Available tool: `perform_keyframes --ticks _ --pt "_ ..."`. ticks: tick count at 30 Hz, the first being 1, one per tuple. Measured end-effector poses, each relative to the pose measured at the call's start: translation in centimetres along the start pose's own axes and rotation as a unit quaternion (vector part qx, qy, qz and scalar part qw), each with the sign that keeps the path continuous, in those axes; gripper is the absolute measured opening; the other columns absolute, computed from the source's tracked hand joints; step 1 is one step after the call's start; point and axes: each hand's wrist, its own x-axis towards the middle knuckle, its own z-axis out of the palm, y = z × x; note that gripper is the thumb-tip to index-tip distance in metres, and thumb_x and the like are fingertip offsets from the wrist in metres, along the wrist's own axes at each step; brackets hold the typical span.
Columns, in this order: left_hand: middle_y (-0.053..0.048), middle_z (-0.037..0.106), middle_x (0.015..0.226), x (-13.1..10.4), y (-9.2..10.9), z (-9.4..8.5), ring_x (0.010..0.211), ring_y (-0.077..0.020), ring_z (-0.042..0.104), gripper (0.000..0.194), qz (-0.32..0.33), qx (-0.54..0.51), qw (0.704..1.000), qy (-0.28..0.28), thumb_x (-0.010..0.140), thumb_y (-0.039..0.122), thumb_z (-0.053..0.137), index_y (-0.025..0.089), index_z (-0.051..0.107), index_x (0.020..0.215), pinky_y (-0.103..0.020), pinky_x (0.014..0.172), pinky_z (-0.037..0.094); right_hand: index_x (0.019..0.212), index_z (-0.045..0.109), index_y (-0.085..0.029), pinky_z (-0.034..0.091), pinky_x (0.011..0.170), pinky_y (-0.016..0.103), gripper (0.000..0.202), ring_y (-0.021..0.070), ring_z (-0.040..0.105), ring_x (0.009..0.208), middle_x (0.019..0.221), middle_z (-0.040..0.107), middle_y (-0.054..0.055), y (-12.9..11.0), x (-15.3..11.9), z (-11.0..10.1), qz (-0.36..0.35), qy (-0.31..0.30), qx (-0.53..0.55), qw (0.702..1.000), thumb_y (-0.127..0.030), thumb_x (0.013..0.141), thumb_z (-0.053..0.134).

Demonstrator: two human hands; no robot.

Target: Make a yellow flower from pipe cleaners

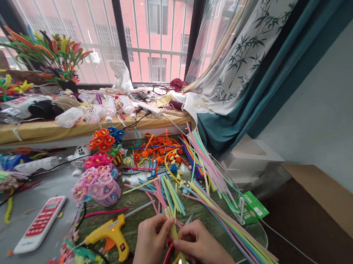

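Note:
My left hand (152, 237) pinches a small bundle of pale yellow pipe cleaners (173, 229) near the table's front edge. My right hand (200, 240) is closed on the same yellow bundle a little lower, thumb and fingertips against it. Below and between the hands shows a red handle (165, 262), and a pointed metal blade (190, 218) sticks out beyond the right hand; whether they belong to one tool is hidden. Just beyond my fingers lie cut pink, blue and yellow pipe cleaners (162, 194). A longer pastel bundle (234, 231) lies right of my right hand.
Left of my hands lies a yellow glue gun (113, 237) with a lit switch and black cord. Farther left is a white remote (40, 224). Pipe-cleaner flowers (96, 184) stand behind, with orange pieces (155, 146) beside them. A green box (252, 208) sits at the table's right edge.

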Motion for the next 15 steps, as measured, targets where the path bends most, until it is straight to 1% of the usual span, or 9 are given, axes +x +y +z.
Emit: perform_keyframes --ticks 4,7,10,15 --pt "0.002 0.049 0.046 -0.1 0.3 0.0 0.045 -0.0126 0.043 0.048 -0.001 -0.022 1.000 -0.010 0.077 0.058 0.061 0.018 0.057 0.052 -0.022 0.043 0.030 0.058 0.058 -0.015 0.022 0.037 0.019 0.060 0.0049 0.036 0.035 0.041 0.043 -0.007 -0.1 -0.1 0.0 0.001 -0.006 0.001 1.000 -0.071 0.076 0.067" --pt "0.001 0.055 0.053 -0.1 0.4 0.0 0.050 -0.0127 0.046 0.045 0.005 -0.042 0.998 -0.035 0.072 0.057 0.068 0.014 0.065 0.059 -0.022 0.048 0.035 0.059 0.060 -0.014 0.023 0.038 0.019 0.059 0.0045 0.036 0.035 0.042 0.044 -0.007 -0.1 -0.1 -0.1 0.002 -0.008 0.004 1.000 -0.070 0.077 0.067" --pt "0.000 0.058 0.055 0.1 0.0 0.1 0.051 -0.0127 0.047 0.045 0.008 -0.060 0.997 -0.050 0.070 0.056 0.071 0.013 0.067 0.061 -0.021 0.047 0.036 0.060 0.062 -0.013 0.022 0.038 0.019 0.059 0.0046 0.037 0.035 0.042 0.045 -0.007 0.0 0.0 -0.2 0.004 -0.004 0.008 1.000 -0.070 0.076 0.068" --pt "0.002 0.054 0.052 0.4 -1.6 -0.3 0.047 -0.0109 0.045 0.047 0.007 -0.084 0.996 -0.011 0.072 0.059 0.070 0.014 0.062 0.060 -0.019 0.042 0.034 0.064 0.069 -0.011 0.021 0.036 0.019 0.063 0.0045 0.034 0.034 0.041 0.045 -0.007 0.0 0.1 -0.2 0.018 -0.005 0.025 1.000 -0.073 0.071 0.070"
